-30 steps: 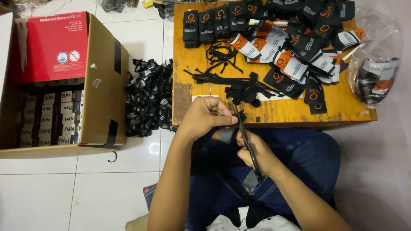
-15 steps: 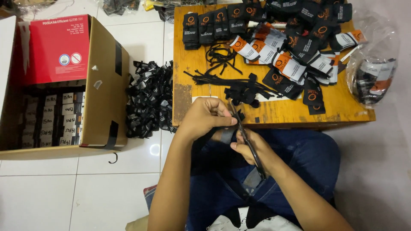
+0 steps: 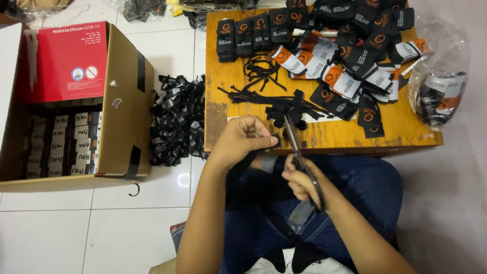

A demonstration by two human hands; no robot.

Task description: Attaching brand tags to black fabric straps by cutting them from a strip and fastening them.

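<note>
At the near edge of the wooden worktop (image 3: pixel 324 139), the left hand (image 3: pixel 243 139) pinches a small black strap piece (image 3: pixel 273 142), fingers closed together on it, while the right hand (image 3: pixel 299 180) works a pair of scissors (image 3: pixel 297 152), fingers curled shut through the handles and blades pointing up toward the piece. The strap piece sits just beside the blades, above the lap in blue jeans (image 3: pixel 355 187). To cut well, I judge the piece should be held taut and square to the blades, with the pinching fingertips kept clear of the cutting line. More loose black straps (image 3: pixel 274 101) lie on the worktop just beyond, a heap of black items (image 3: pixel 175 122) rests on the floor to the left, and an open cardboard box (image 3: pixel 127 101) stands further left.
</note>
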